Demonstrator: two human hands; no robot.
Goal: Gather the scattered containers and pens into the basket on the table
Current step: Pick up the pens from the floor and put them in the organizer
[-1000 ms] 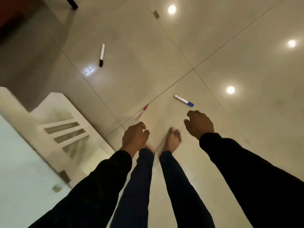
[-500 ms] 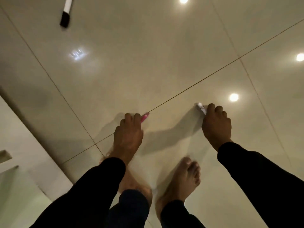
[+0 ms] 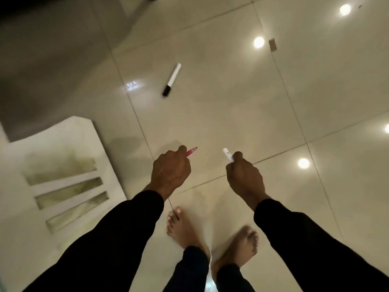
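Both hands are loaded. The left hand (image 3: 171, 168) has a clenched grip on a pink pen (image 3: 191, 151), whose tip sticks out forward past the thumb; the right hand (image 3: 244, 177) has a clenched grip on a white marker (image 3: 228, 154), of which only the white end shows above the knuckles, the rest being hidden in the fist. Both items are off the floor (image 3: 231, 102), held above the person's bare feet. A third item, a white marker with a black cap (image 3: 172, 80), lies on the tiles well ahead of the hands, slightly left of centre. The basket is not in view; a white table (image 3: 63, 148) with slatted openings stands at the left, and whether it carries the basket cannot be told. No containers are visible. Judgement: the step in hand is collecting pens from the floor, and at least one remains. To do it well, either carry the two held pens to the basket first, or pass one pen to the other hand so a free grip can take the black-capped marker. The tiles look glossy and a round marker would probably roll, so pinching it from above across the barrel seems safer than a sideways sweep. Risk: dropping a held pen while reaching.
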